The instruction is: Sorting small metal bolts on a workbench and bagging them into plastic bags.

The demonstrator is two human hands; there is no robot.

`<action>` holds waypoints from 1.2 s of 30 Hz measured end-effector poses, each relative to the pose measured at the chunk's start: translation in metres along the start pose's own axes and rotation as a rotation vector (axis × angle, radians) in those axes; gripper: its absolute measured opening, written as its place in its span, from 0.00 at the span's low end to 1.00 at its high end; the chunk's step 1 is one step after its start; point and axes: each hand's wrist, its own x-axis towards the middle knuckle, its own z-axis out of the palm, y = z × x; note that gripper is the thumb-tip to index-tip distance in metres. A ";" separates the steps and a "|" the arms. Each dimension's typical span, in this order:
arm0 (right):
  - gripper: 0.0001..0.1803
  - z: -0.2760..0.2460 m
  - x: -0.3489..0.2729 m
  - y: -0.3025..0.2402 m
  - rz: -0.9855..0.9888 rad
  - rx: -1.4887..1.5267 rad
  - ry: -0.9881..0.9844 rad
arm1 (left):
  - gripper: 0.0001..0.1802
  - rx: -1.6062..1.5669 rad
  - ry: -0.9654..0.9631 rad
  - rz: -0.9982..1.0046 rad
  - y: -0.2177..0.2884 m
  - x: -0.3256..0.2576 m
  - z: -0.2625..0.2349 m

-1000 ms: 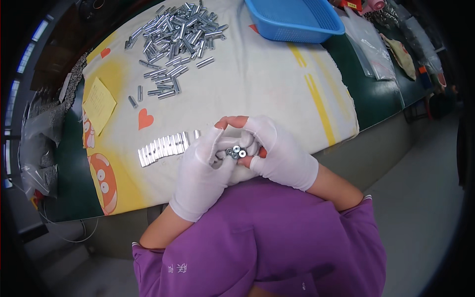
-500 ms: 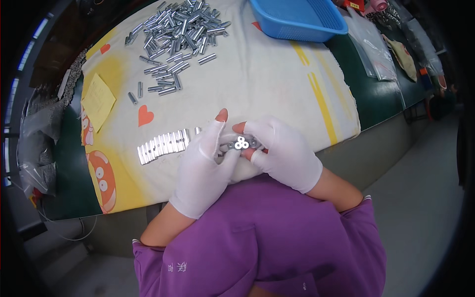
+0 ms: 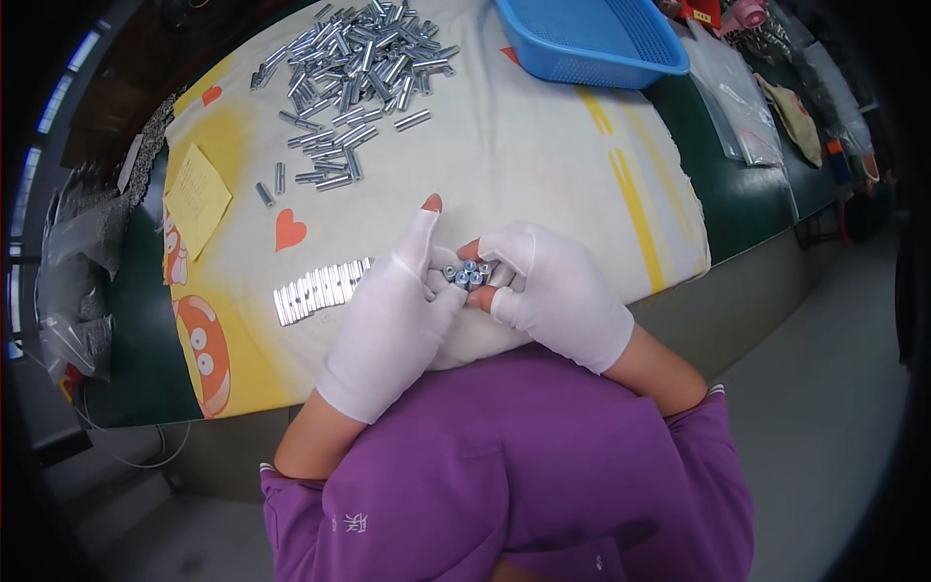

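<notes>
A small bundle of metal tubes [image 3: 467, 276] sits between my two hands, their round open ends facing up toward me. My left hand [image 3: 393, 310], in a white glove with bare fingertips, is curled round the bundle's left side with its thumb raised. My right hand [image 3: 553, 296], gloved the same way, grips the bundle from the right with thumb and finger. Left of my left hand, a neat row of tubes [image 3: 320, 293] lies side by side on the cloth. Farther off is a large loose heap of the same tubes [image 3: 364, 63].
A pale cloth [image 3: 543, 175] with yellow patches covers the green table [image 3: 732, 199]. At the far right stands a blue plastic basket [image 3: 582, 82]. A yellow paper [image 3: 199, 199] lies at the left. Clear plastic bags [image 3: 742, 116] rest at the right edge, grey-filled bags [image 3: 73, 252] at the left.
The tubes in my hands have shifted; more of their ends now show, gathered closer together. My hands have moved slightly, the left one toward me. The view has shifted a little.
</notes>
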 end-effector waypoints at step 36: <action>0.18 0.005 -0.003 0.006 -0.328 -0.232 0.085 | 0.47 0.020 0.022 0.047 -0.012 -0.013 0.008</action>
